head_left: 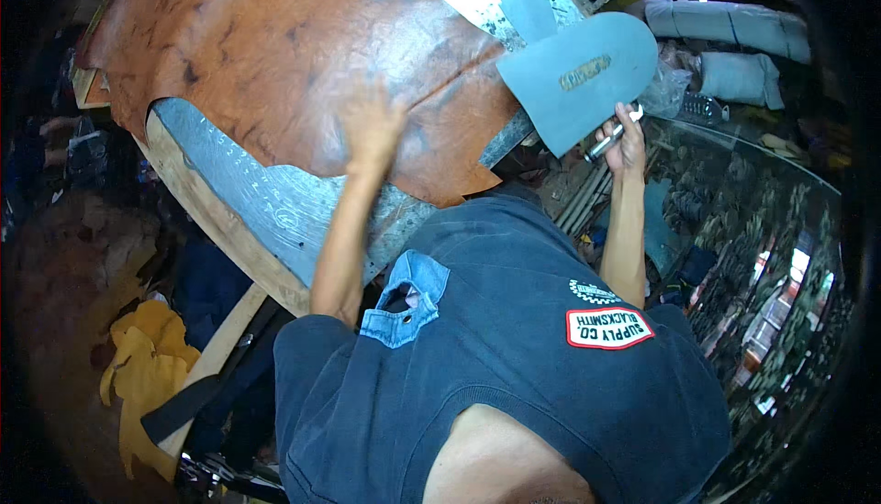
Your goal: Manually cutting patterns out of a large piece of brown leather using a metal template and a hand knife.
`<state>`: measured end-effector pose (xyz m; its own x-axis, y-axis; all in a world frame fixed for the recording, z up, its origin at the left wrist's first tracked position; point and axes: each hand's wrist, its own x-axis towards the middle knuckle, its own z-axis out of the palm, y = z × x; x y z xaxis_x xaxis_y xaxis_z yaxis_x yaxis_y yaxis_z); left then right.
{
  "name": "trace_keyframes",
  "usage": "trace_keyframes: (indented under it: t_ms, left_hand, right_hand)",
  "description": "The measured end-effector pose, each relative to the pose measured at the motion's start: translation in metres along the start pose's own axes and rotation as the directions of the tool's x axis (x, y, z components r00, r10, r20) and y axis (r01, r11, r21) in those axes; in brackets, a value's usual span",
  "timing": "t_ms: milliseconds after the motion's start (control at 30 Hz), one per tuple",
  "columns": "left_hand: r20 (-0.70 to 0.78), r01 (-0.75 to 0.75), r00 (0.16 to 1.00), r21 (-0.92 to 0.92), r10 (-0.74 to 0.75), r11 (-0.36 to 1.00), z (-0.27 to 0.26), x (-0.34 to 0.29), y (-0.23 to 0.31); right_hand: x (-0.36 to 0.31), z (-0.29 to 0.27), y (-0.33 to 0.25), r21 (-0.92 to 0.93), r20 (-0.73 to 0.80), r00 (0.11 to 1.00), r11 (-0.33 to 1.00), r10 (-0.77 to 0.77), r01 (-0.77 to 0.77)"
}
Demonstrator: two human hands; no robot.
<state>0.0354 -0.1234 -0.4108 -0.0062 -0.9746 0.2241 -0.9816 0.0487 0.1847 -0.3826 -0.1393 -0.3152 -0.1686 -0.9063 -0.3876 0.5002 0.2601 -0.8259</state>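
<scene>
A large sheet of brown leather (pixel 275 55), mottled with dark marks and a crease, covers most of the work table. My left hand (pixel 370 132) lies on it with fingers stretched out, blurred by motion. At the right, my right hand (pixel 624 142) is closed round a silver pen-like tool (pixel 603 145) and the lower edge of a grey, round-topped template (pixel 615 55) with a strip of writing. A smaller grey template piece (pixel 526 9) lies beyond it, partly behind the larger one. The tip of the silver tool cannot be made out clearly.
The scratched metal table top (pixel 275 206) shows below the leather, bordered by a curved wooden edge (pixel 216 215). Yellow leather scraps (pixel 147 366) lie low on the left. Wrapped rolls (pixel 730 29) and a plastic bottle (pixel 702 108) are at the right, above a glossy glass-like surface (pixel 762 229).
</scene>
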Motion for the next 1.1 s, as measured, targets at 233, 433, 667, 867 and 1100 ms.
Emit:
trace_keyframes:
  t_ms: [233, 433, 667, 867, 1100]
  left_hand:
    - [0.094, -0.128, 0.982, -0.319, 0.166, 0.939, -0.010, -0.033, 0.119]
    - [0.146, 0.131, 0.986, -0.362, -0.082, 0.923, -0.032, -0.078, 0.108]
    - [0.169, 0.579, 0.534, -0.787, -0.828, 0.213, -0.067, -0.112, 0.145]
    - [0.375, 0.022, 0.086, -0.927, -0.923, -0.374, -0.063, -0.105, 0.133]
    - [0.567, 0.400, 0.250, -0.799, -0.785, -0.449, -0.067, -0.111, 0.121]
  right_hand:
    - [0.044, 0.069, 0.017, -0.017, 0.266, 0.955, 0.991, 0.130, -0.130]
    - [0.068, 0.099, 0.022, -0.157, 0.360, 0.888, 0.957, 0.287, -0.245]
    - [0.115, 0.112, 0.011, -0.146, 0.473, 0.814, 0.941, 0.337, -0.305]
    - [0.166, 0.117, 0.007, -0.096, 0.560, 0.724, 0.899, 0.403, -0.427]
    - [0.192, 0.122, 0.005, -0.154, 0.597, 0.642, 0.854, 0.482, -0.498]
